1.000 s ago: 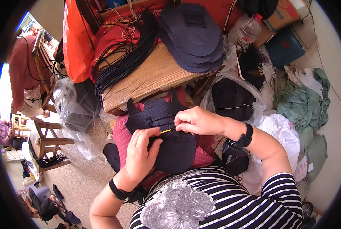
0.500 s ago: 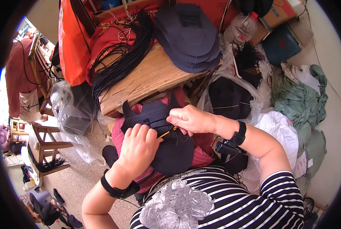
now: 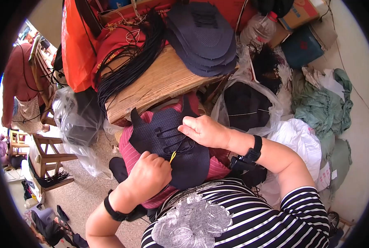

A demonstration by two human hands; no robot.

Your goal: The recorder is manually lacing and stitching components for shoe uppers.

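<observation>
Across my lap lies a dark navy mesh shoe upper (image 3: 145, 134), spread flat with two pointed tabs at its far end. Black lace (image 3: 172, 135) runs in several loose rows over its middle. My left hand (image 3: 149, 175) is closed at the near left of the upper, gripping a thin yellow stick-like tool (image 3: 173, 157); its tip is among the lace loops, and its lower end is hidden in the fist. At the right side of the rows, my right hand (image 3: 207, 131) pinches the black lace between thumb and fingers.
Ahead stands a wooden bench (image 3: 151, 89) bearing a bundle of black laces (image 3: 130, 68) and a stack of navy uppers (image 3: 205, 41). A plastic bag with dark pieces (image 3: 246, 105) sits to the right, beside white bags (image 3: 296, 140). A wooden stool (image 3: 48, 157) stands left.
My left hand has moved slightly down and turned into a fist, bringing the yellow tool more upright. The upper now lies flatter, with its near part unfolded and the lace rows showing.
</observation>
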